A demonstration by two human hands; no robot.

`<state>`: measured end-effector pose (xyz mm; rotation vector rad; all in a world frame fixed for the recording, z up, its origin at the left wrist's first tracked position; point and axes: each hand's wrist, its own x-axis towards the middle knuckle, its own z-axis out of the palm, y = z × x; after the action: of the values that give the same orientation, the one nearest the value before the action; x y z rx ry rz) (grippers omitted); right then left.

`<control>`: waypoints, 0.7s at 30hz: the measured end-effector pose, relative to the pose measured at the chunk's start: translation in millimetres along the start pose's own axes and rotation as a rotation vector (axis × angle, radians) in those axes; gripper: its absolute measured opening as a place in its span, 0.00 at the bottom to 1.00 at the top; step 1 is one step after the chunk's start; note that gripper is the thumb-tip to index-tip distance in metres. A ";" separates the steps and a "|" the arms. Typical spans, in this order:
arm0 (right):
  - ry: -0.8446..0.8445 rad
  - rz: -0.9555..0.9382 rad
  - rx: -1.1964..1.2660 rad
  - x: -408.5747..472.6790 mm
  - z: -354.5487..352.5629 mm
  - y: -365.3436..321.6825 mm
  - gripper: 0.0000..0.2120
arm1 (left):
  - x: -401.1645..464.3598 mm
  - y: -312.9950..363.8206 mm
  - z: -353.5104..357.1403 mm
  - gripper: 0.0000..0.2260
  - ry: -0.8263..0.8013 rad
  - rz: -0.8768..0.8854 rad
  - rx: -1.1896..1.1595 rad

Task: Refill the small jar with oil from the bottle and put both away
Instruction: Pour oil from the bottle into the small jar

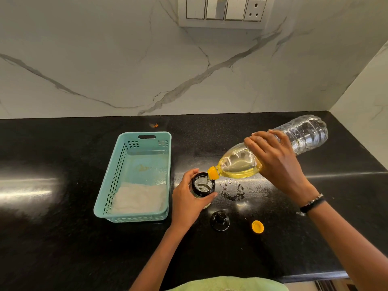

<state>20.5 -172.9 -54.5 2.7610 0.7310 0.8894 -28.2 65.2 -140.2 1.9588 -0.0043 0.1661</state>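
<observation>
A clear plastic oil bottle (241, 162) is tipped neck-down toward the left, yellow oil pooled near its orange spout. My right hand (275, 160) grips it around the middle. A thin stream of oil runs from the spout into the small glass jar (202, 185), which has a black rim. My left hand (186, 200) holds the jar from the left, fingers curled round it. The jar's black lid (220, 220) lies on the black counter in front of the jar. The bottle's orange cap (257, 226) lies to the lid's right.
A teal plastic basket (117, 175) stands left of the jar, with a white cloth (138, 198) in its near end. Oil smears (232, 189) mark the counter right of the jar. A marble wall with a switch plate (224, 11) stands behind; a side wall closes the right.
</observation>
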 end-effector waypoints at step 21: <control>0.025 0.007 -0.020 0.5 -3.6 2.4 0.26 | -0.2 -0.8 0.5 0.33 0.004 0.013 -0.014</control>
<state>19.7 -174.8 -50.7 2.7416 0.7132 0.9286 -28.3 65.1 -141.2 1.9445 -0.0152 0.1782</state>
